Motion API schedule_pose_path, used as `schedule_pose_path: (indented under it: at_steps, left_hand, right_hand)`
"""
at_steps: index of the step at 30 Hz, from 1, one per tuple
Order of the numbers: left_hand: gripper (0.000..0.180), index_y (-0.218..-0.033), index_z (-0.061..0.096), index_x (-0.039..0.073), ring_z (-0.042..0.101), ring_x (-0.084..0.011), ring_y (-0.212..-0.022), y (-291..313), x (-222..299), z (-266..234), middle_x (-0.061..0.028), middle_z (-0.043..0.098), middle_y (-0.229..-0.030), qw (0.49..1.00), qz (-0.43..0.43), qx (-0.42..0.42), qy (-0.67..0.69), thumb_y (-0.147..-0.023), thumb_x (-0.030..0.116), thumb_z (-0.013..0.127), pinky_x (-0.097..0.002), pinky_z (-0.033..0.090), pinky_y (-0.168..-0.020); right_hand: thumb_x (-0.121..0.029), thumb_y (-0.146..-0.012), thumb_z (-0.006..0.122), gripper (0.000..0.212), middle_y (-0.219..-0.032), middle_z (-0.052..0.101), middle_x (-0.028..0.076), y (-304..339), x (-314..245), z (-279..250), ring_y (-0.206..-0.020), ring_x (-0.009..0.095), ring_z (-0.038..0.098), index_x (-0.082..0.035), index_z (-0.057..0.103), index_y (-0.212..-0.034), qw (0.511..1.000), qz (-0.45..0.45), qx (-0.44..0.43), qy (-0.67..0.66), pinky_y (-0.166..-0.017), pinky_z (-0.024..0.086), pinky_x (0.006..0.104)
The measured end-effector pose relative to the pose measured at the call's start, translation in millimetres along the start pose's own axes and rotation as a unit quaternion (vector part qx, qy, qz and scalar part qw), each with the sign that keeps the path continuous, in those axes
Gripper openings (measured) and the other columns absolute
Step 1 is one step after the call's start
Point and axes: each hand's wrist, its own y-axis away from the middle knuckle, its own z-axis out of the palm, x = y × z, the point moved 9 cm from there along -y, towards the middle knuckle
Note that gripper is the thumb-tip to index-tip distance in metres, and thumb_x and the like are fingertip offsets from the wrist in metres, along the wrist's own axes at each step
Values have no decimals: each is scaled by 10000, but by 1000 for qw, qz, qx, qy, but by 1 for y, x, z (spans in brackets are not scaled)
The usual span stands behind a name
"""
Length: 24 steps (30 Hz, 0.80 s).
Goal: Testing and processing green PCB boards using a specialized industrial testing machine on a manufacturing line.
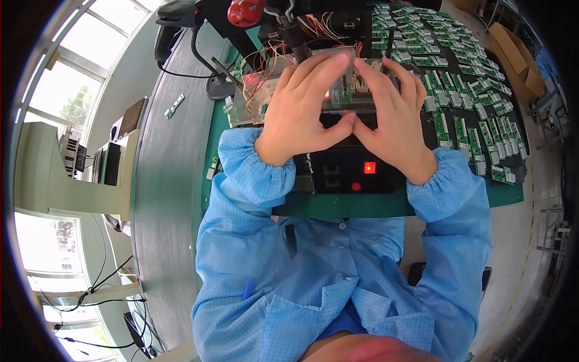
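Both bare hands rest over a test fixture with a clear plate (342, 99) and many loose wires. My left hand (301, 111) lies across its left side, fingers stretched forward and slightly apart. On the other side is my right hand (389, 111), its fingers also extended. The two thumbs meet at the front of the plate. No held object shows in either hand, though what lies beneath the palms and fingertips is hidden. Below the hands, the fixture's black front panel (338, 181) carries a glowing red square switch (370, 168).
Rows of green circuit boards (449, 99) cover the black mat at right. A red knob (245, 12) hangs above the fixture. A scanner on a stand (220, 88) is at back left; one board (175, 106) lies on the left bench. A cardboard box (512, 57) stands far right.
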Motion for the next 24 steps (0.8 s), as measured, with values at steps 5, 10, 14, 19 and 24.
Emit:
schedule_pose_path:
  at_steps: [5,10,14,19,24]
  left_hand:
    - [870,-1433,378,62,548,-286,-1178,-1,-1,0,-105,590,-1289,1000,-6,-3,12,-669,208,768,-403,432,-909]
    - [874,-1438,366,56,547,-288,-1185,-1,-7,-1,-91,609,-1282,998,-40,-21,38,-676,209,766,-402,428,-931]
    - [901,-1458,337,59,548,-295,-1178,0,-1,0,-73,622,-1275,1000,-11,-5,12,-675,203,761,-394,422,-949]
    - [913,-1462,327,61,543,-297,-1182,-3,1,-7,-65,624,-1277,1000,-23,-1,6,-671,208,757,-392,424,-948]
    - [807,-1403,434,67,527,-291,-1188,-2,1,-3,-80,580,-1319,999,-29,-20,9,-681,239,752,-398,425,-937]
  right_hand:
    - [-204,-693,752,760,-1368,529,22,1,1,0,-1285,311,414,-111,458,-1388,1000,0,-2,6,-1066,257,491]
    - [-203,-701,745,742,-1371,529,17,-1,0,-1,-1283,309,415,-114,464,-1381,1000,0,3,-4,-1067,258,491]
    - [-260,-711,757,716,-1321,565,4,-1,-1,-2,-1259,298,439,-134,498,-1367,1000,-4,24,2,-1057,264,459]
    - [-236,-716,746,701,-1328,559,7,-2,-3,-5,-1251,303,446,-128,500,-1362,1000,-8,24,3,-1056,269,454]
    - [-208,-717,733,724,-1364,529,40,1,-3,-2,-1280,323,418,-112,465,-1383,1000,-14,17,-3,-1068,258,491]
